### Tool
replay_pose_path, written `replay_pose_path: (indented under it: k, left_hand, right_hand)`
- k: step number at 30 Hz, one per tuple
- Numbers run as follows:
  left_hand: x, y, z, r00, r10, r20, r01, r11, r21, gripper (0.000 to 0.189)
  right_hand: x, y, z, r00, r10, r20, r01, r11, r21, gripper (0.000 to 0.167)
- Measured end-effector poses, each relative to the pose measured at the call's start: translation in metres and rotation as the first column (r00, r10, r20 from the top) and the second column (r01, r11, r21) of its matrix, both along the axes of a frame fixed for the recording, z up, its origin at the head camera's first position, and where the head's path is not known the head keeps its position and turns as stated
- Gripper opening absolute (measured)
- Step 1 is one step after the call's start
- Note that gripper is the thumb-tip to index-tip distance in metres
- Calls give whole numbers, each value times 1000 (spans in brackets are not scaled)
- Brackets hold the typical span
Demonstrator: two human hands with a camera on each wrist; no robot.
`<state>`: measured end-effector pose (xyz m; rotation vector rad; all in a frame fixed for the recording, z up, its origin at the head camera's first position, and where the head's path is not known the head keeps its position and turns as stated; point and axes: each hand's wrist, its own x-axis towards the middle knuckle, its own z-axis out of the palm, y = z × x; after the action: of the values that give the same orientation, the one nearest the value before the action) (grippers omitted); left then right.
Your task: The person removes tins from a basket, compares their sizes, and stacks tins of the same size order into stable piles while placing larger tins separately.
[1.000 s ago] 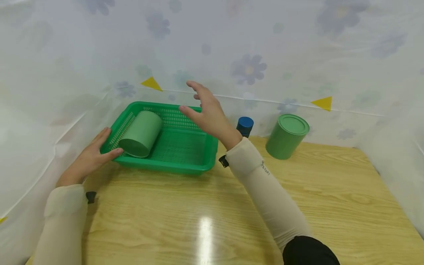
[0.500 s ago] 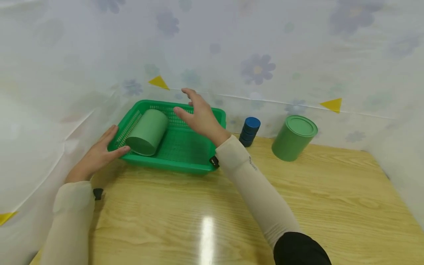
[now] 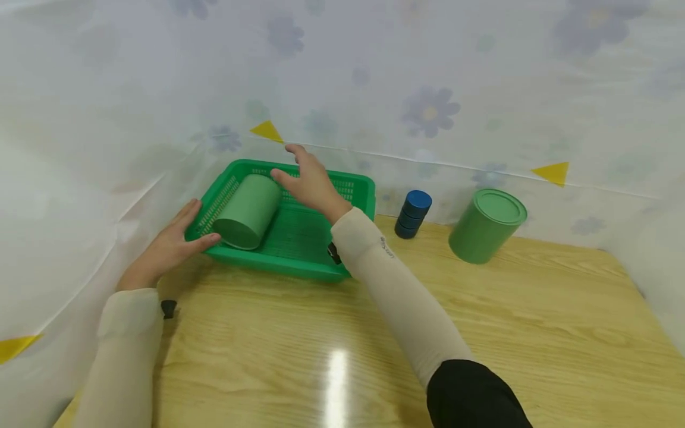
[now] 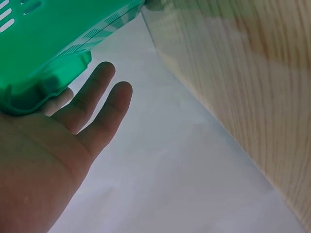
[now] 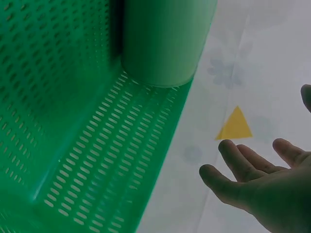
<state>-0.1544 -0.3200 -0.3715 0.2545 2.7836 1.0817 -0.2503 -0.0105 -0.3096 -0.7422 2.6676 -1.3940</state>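
A green plastic basket (image 3: 283, 268) stands on the table, with a light green can (image 3: 253, 205) lying on its side in the basket's left part. My left hand (image 3: 168, 244) touches the basket's front left corner, fingers along the left side and thumb near the front rim. In the left wrist view the fingers of that hand (image 4: 58, 145) are spread and fairly straight against the basket corner. Over the back of the basket hovers my right hand (image 3: 310, 184), its thumb and fingers apart. The right wrist view shows nothing held in this hand (image 5: 262, 187), beside the perforated wall.
Right of the basket stands a dark blue ribbed cylinder (image 3: 413, 215). Farther right is a second light green can (image 3: 487, 227), upright near the back edge of the wooden table (image 3: 514, 333). A white flowered sheet (image 3: 374, 77) with yellow triangles hangs behind.
My right hand has moved left over the basket toward the lying can, uncovering the blue cylinder. The whole scene has shifted slightly right in view. My left hand stays at the basket corner.
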Motion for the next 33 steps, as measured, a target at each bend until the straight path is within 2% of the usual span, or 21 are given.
replay_pose_path:
  k: [6,9,11,14,17,19,22,27,29,33]
  left_hand:
    - [-4,0,1,1000,5,20,-5,1000,-17,99]
    - [-5,1,2,1000,14,25,-14,999,-32,101]
    - [-6,1,2,1000,16,21,-15,999,-34,102]
    - [-5,0,1,1000,8,7,-8,999,-36,103]
    - [-4,1,-1,1000,0,-3,0,999,-33,103]
    - [-4,1,-3,1000,-2,1,2,1000,-26,103]
    - [-3,2,-3,1000,1,2,-1,1000,-17,103]
    - [-4,2,-3,1000,4,5,-4,1000,-29,103]
    - [-4,2,-3,1000,6,9,-6,999,-32,103]
    - [-4,1,-3,1000,11,16,-10,999,-34,104]
  right_hand:
    - [-18,-17,-11,988,22,155,-36,995,88,79]
    - [-25,-27,-17,967,33,253,-65,991,117,85]
    - [-29,-34,-22,945,35,324,-77,990,120,88]
    - [-31,-44,-32,889,26,457,-76,993,91,95]
    - [-32,-54,-43,804,27,594,-54,998,28,103]
    - [-32,-61,-50,756,29,654,-29,1000,-11,107]
    - [-31,-69,-55,717,27,697,26,997,-66,113]
    - [-30,-80,-58,727,-51,685,125,990,-59,117]
    - [-31,-84,-58,734,-86,673,164,985,-53,115]
    - [-34,-88,-58,732,-115,672,227,971,-81,109]
